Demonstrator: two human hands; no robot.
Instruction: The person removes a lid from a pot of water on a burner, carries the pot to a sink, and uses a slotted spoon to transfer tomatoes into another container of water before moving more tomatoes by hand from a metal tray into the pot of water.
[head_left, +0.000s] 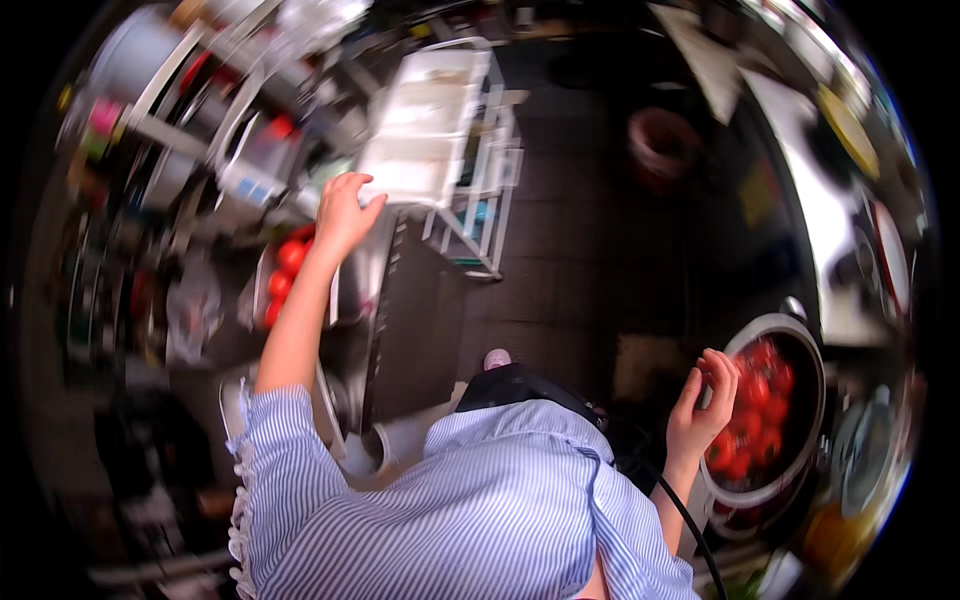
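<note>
My left hand (346, 214) reaches forward with fingers spread and nothing in it, beside the near corner of a white tray (416, 161) on a white rolling cart (491, 225). Below that arm, tomatoes (291, 256) lie in a container at the counter. My right hand (705, 405) hangs with loosely curled fingers, empty, at the left edge of a large round pot (810, 450) on the right. Red tomatoes (757, 420) fill much of this pot, seemingly in water. Whether the hand touches the rim, I cannot tell.
A metal rack (169, 139) with tubs and containers stands at the left. A reddish bin (664, 142) is on the dark tiled floor (570, 262) ahead. Along the right runs a white counter (806, 187). A black cable (686, 517) passes near my right arm.
</note>
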